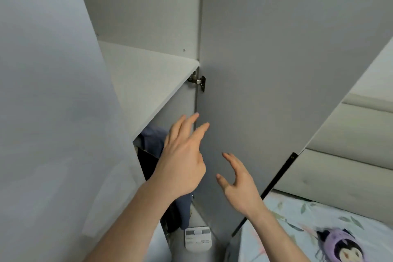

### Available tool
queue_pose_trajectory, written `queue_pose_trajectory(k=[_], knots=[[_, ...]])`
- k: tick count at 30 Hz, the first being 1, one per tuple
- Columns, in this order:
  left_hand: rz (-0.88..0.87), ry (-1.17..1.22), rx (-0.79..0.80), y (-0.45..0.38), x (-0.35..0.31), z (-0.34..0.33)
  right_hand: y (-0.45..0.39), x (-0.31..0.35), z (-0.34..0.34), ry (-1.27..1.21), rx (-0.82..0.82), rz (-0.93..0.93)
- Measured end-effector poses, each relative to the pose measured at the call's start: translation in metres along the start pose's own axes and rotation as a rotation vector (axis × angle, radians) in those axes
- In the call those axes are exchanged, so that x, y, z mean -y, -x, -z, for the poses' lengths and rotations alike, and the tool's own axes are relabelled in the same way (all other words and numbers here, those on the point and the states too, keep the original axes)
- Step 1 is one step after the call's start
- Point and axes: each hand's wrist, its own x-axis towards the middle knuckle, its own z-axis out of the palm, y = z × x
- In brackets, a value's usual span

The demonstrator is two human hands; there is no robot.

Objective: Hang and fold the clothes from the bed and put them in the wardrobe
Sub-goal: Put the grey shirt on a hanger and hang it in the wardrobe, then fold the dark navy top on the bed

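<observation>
Room: a bedroom corner stood in view, with the wardrobe (148, 17) open and the bed (297, 229) low on the right-hand side of both hands.
Right door: the right door panel (287, 59), a broad flat matt grey board, stood open just beyond the fingertips of both hands; a dark strip ran along its lower edge.
Left door: the left door panel (46, 91), pale and smooth, rose on the outer side of the left forearm.
Headboard: the padded headboard (350, 144), soft and cream, lay well off beyond the right door.
Shelf: the white shelf (144, 78) sat above the left hand, flat and bare on the part shown.
Bed sheet: the printed sheet showed leaves and a purple cartoon figure (342, 244); no clothes were visible on the part in view.
Hung clothes: dark blue hanging clothes (153, 140) hung under the shelf, directly behind the left hand; soft, limp cloth.
Left hand: the left hand (182, 155) was spread wide, fingers straight, holding nothing.
Right hand: the right hand (236, 183) was spread with fingers loosely bent, holding nothing.
Scale: a flat white scale-like device (198, 238) lay below both wrists.
Hinge: a metal hinge (198, 82) sat above the left fingertips.
Step advice: probably turning for another garment; best to leave both doors wide and keep fingers off the hinge side.
</observation>
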Motion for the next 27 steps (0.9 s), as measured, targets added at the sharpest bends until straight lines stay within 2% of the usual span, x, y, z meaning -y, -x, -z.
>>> queue_pose_trajectory(k=[4, 8, 11, 19, 27], knots=[[-0.052, 0.121, 0.131, 0.013, 0.005, -0.052, 0.065, -0.022, 0.004, 0.155, -0.016, -0.161], [-0.016, 0.067, 0.327, 0.041, 0.008, -0.094, 0.139, -0.056, 0.014, 0.304, 0.004, -0.395], [-0.070, 0.017, 0.455, 0.076, -0.006, -0.114, 0.208, -0.074, 0.024, 0.355, -0.001, -0.540], [-0.391, -0.027, 0.598, 0.135, -0.088, -0.146, 0.361, -0.113, 0.056, 0.341, -0.088, -0.886], [-0.657, -0.051, 0.715, 0.204, -0.188, -0.152, 0.503, -0.126, 0.072, 0.245, -0.195, -1.093]])
